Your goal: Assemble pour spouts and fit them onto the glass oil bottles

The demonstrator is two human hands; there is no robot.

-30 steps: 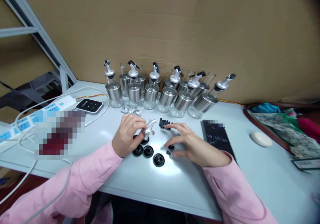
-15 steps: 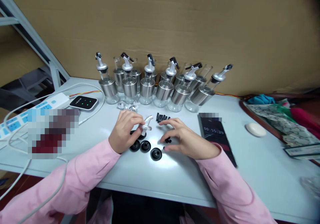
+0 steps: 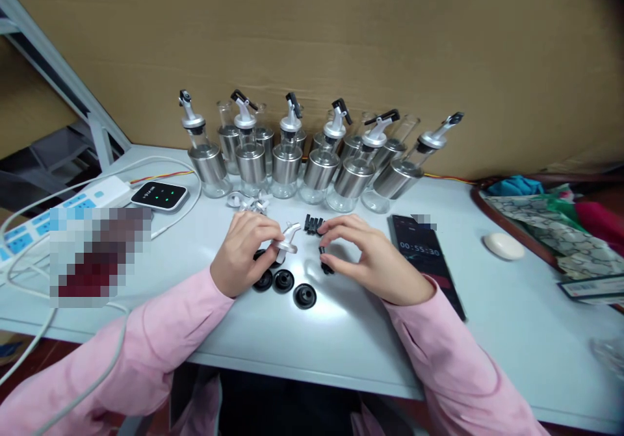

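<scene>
The silver spout leans up and right, pinched in the left hand's fingers. The right hand's fingers curl near a little black bit; can't tell if they grip it.

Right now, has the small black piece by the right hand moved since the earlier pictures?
Yes: judged against the frontmost black disc, the small black piece has moved toward the bottles. The right hand now pinches it.

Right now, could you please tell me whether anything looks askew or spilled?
I see no spill or damage. The rightmost bottle appears to lean, possibly lens distortion; the white cable drapes across the left sleeve, an odd snag risk.
</scene>
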